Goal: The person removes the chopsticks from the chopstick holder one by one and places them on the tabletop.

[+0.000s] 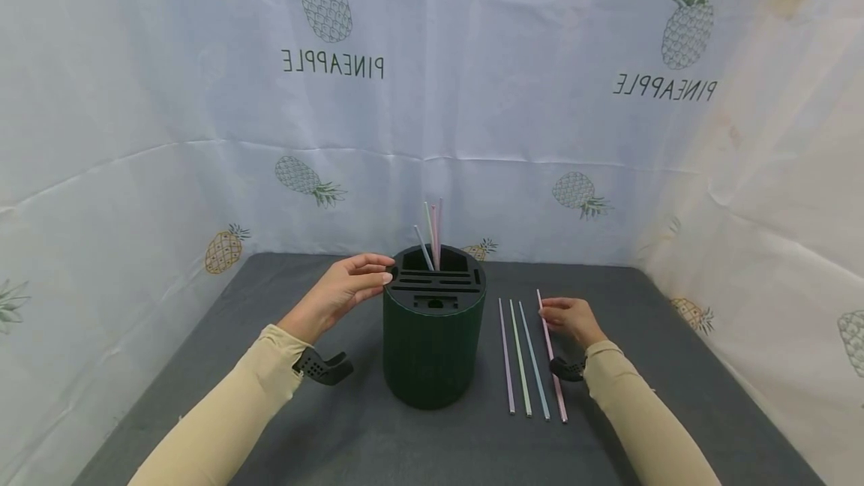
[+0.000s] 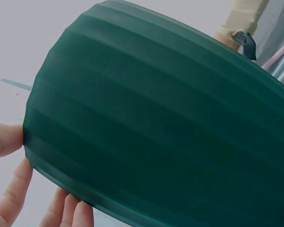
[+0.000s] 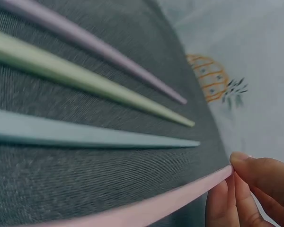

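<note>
From the left, we see the left grip [image 1: 343,291] holding the upper edge of the upright green holder [image 1: 432,358]; the left wrist view brings out its broad ribs. Only the head view gives us its slotted top, with four standing sticks [image 1: 435,238] in the rear compartment. Rightward on the bench [image 1: 324,448] lie a purple stick [image 1: 506,358], a green stick [image 1: 520,358] and a blue stick [image 1: 533,358]. The right wrist view shows us the right grip [image 1: 570,319] pinching the tip of a pink stick [image 1: 559,397].

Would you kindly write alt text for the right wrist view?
The right hand pinches the tip of a pink stick. Beside it, a blue stick, a green stick and a purple stick lie on a dark grey surface, with a pale pineapple-printed cloth beyond.
</note>
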`<act>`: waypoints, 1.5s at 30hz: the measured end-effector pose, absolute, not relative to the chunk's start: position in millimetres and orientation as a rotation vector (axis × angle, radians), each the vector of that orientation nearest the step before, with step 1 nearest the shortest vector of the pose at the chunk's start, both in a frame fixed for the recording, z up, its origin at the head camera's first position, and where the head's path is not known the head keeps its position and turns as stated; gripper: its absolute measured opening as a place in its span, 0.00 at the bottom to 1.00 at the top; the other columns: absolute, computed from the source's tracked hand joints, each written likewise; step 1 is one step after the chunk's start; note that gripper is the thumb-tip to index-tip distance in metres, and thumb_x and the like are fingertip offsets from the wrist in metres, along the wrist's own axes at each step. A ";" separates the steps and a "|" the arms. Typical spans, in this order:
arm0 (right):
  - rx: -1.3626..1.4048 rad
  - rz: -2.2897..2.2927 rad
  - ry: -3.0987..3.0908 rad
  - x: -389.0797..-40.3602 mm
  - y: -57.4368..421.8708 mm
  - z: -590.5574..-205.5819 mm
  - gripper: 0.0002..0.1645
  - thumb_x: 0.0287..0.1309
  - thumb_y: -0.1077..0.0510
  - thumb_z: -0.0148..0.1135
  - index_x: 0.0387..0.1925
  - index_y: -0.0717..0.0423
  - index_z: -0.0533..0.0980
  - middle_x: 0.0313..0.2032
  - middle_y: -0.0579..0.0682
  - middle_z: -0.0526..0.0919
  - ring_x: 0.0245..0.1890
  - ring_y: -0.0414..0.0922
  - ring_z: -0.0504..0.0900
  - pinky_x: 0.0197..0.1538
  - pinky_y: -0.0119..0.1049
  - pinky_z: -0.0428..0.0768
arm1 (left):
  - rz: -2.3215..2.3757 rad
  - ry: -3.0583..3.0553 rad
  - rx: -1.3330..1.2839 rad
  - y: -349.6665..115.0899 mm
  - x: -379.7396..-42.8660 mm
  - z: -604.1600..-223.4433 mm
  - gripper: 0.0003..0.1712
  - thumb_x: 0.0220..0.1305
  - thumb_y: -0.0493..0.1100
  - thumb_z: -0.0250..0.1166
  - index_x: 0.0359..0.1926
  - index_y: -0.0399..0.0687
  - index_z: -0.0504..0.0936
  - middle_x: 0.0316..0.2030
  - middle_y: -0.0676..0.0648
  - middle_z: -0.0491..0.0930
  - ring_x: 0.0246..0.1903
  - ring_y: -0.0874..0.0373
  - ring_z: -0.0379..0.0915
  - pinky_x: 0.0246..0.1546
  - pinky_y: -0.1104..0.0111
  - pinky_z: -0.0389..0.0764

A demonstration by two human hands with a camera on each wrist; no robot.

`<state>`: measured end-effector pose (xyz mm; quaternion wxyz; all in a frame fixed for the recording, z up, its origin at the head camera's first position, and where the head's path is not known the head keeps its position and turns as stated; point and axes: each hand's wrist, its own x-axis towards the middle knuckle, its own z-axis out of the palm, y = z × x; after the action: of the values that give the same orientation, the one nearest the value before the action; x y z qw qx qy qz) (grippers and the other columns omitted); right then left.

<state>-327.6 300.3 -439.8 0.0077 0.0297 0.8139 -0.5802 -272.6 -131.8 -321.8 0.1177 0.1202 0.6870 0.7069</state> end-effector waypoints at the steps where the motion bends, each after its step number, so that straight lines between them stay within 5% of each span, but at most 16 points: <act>1: 0.104 -1.809 2.547 -328.7 299.5 -442.3 0.25 0.60 0.64 0.63 0.55 0.76 0.72 0.42 0.58 0.85 0.36 0.38 0.84 0.41 0.32 0.85 | 2.066 2.013 0.352 -131.6 -272.8 -321.8 0.25 0.64 0.39 0.64 0.61 0.39 0.72 0.61 0.40 0.67 0.58 0.53 0.69 0.68 0.53 0.66; 26: 0.220 -1.580 2.683 -340.7 280.9 -451.9 0.21 0.49 0.71 0.68 0.46 0.77 0.77 0.40 0.66 0.82 0.28 0.40 0.82 0.35 0.37 0.86 | 2.052 2.029 0.356 -133.7 -274.2 -322.1 0.25 0.64 0.39 0.64 0.61 0.39 0.72 0.61 0.40 0.67 0.59 0.51 0.68 0.67 0.54 0.67; 32: 0.209 -1.629 2.610 -337.7 285.0 -447.8 0.25 0.53 0.68 0.67 0.52 0.77 0.74 0.45 0.67 0.82 0.33 0.42 0.84 0.41 0.39 0.86 | 2.050 2.028 0.352 -132.9 -274.0 -322.5 0.25 0.64 0.39 0.64 0.61 0.39 0.72 0.61 0.40 0.67 0.59 0.51 0.68 0.67 0.53 0.67; 39: 0.017 -1.962 2.414 -331.7 280.7 -404.7 0.32 0.65 0.60 0.60 0.65 0.71 0.64 0.53 0.58 0.80 0.45 0.38 0.83 0.57 0.41 0.80 | 2.050 2.023 0.356 -132.3 -275.0 -322.1 0.26 0.64 0.40 0.65 0.61 0.39 0.71 0.62 0.40 0.66 0.59 0.51 0.68 0.67 0.53 0.67; 45: -0.335 -2.358 2.162 -318.7 242.9 -335.7 0.21 0.65 0.59 0.60 0.58 0.58 0.71 0.50 0.48 0.75 0.47 0.36 0.80 0.56 0.31 0.80 | 2.049 2.024 0.359 -132.7 -275.7 -321.6 0.25 0.64 0.40 0.65 0.61 0.39 0.72 0.61 0.40 0.67 0.58 0.52 0.69 0.67 0.54 0.67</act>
<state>-318.7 242.9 -335.7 -0.0374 -0.1039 0.6715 -0.7327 -275.7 -132.7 -321.6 0.1193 0.1228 0.6923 0.7010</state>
